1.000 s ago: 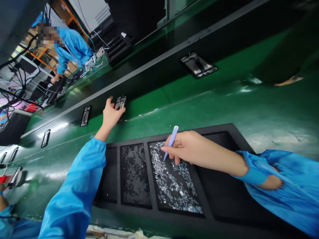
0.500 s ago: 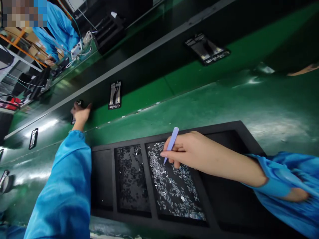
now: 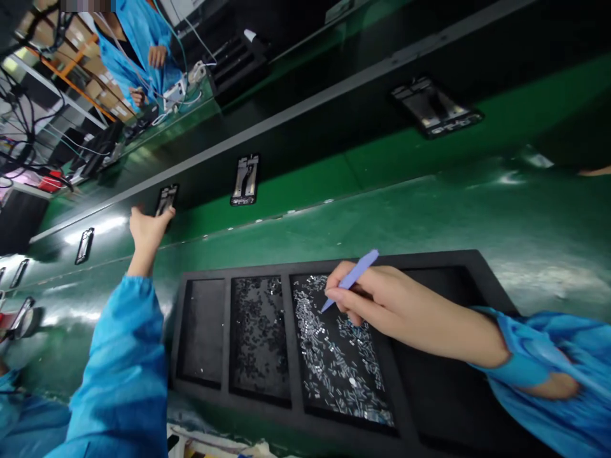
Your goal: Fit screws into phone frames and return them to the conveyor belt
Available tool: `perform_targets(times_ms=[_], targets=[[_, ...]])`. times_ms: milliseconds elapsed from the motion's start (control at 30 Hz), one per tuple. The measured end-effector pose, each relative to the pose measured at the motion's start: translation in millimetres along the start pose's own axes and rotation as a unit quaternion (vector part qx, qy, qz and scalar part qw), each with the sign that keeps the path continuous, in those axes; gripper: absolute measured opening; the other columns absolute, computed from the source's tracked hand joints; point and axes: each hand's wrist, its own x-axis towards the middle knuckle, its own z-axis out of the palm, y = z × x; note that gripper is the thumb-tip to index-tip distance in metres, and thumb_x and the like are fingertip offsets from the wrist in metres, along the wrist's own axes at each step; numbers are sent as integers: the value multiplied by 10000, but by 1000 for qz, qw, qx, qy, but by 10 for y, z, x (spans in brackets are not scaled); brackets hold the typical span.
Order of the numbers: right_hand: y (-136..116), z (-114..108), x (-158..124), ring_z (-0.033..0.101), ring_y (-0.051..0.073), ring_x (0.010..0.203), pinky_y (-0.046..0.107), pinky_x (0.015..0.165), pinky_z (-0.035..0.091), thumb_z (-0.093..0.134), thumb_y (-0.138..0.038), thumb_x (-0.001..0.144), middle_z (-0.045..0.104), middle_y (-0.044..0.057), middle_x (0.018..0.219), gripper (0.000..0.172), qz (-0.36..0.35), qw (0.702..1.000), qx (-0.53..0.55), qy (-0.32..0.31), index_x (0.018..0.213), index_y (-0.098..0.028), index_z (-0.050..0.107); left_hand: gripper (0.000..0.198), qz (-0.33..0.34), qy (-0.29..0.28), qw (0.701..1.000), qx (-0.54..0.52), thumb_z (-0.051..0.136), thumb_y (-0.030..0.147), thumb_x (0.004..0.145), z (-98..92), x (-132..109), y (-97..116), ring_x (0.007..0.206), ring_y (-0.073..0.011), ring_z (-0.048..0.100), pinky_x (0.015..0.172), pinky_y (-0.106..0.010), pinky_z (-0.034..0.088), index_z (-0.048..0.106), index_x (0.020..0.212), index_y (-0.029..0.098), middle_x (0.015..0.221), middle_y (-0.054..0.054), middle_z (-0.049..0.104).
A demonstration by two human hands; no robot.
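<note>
The left hand (image 3: 149, 232) has fingers apart by the phone (image 3: 167, 197), ten o'clock from the tray (image 3: 226, 337); touching, I can't tell. The right hand (image 3: 375, 296) pinches tweezers (image 3: 352, 278) in its fingers. Best hold phone edges gently

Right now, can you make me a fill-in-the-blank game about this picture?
1. The bare hand holding the slim, pointed, pale-purple tool is the person's ____ one.
2. The bare left hand, coming out of a loose cloth sleeve coloured ____, is at a flat black phone frame.
3. Under the tool's tip lie scattered tiny pieces, mostly shiny metallic ____.
4. The flat black tray with compartments rests on a smooth bench coloured ____.

Missing words: right; blue; silver; green.
</note>
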Motion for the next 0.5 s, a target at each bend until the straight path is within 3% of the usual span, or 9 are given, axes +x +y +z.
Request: perform_targets(times_ms=[67, 133, 200, 267, 367, 433, 500], targets=[[36, 22, -24, 643, 149, 595, 310, 604, 519, 454, -452, 1023, 675, -4, 716, 280, -39, 999, -8, 8, 907, -231, 581, 766, 24, -6, 1000, -5, 828, 445, 715, -292, -781, 4, 1040, -307, 660, 947, -449, 536, 546, 1361, 144, 1098, -89, 653], [73, 41, -43, 661, 159, 626, 319, 623, 534, 444, -461, 1031, 697, 11, 756, 310, -60, 998, -17, 13, 888, -232, 596, 780, 96, -20, 994, -39, 800, 490, 721, -515, -1773, -6, 1015, -301, 641, 930, -486, 549, 528, 1397, 210, 1099, -82, 613], [85, 46, -61, 680, 168, 640, 324, 625, 546, 436, -483, 1035, 716, 26, 780, 357, -73, 997, -24, 24, 858, -229, 614, 738, 175, -25, 982, -61, 739, 489, 789, -615, -2737, 9, 1072, -340, 594, 909, -563, 543, 495, 1440, 240, 1113, -115, 569], [41, 43, -72, 694, 178, 641, 325, 616, 553, 423, -506, 1040, 720, 32, 756, 396, -71, 996, -35, 43, 843, -227, 625, 812, 204, -30, 977, -48, 762, 469, 783, -606, -3454, 78, 999, -361, 574, 812, -612, 556, 464, 1495, 217, 1022, -126, 522], [-140, 73, -27, 700, 190, 643, 327, 612, 549, 411, -516, 1048, 713, 28, 712, 403, -60, 992, -87, 68, 865, -228, 625, 859, 189, -109, 976, 7, 760, 480, 811, -520, -3947, 212, 912, -357, 585, 768, -632, 554, 418, 1550, 208, 960, -121, 512], [-285, 150, 67, 694, 195, 640, 332, 597, 532, 377, -526, 1055, 724, 42, 752, 422, -84, 983, -149, 61, 865, -226, 605, 831, 170, -159, 972, 44, 727, 526, 832, -470, -4015, 253, 922, -370, 599, 817, -671, 525, 435, 1549, 222, 990, -141, 529], [-390, 262, 198, 691, 204, 637, 341, 578, 511, 320, -532, 1066, 733, 62, 794, 449, -117, 970, -213, 30, 873, -223, 582, 870, 170, -156, 972, 51, 689, 625, 817, -429, -3986, 246, 983, -416, 584, 853, -725, 476, 458, 1538, 197, 1035, -177, 540]])
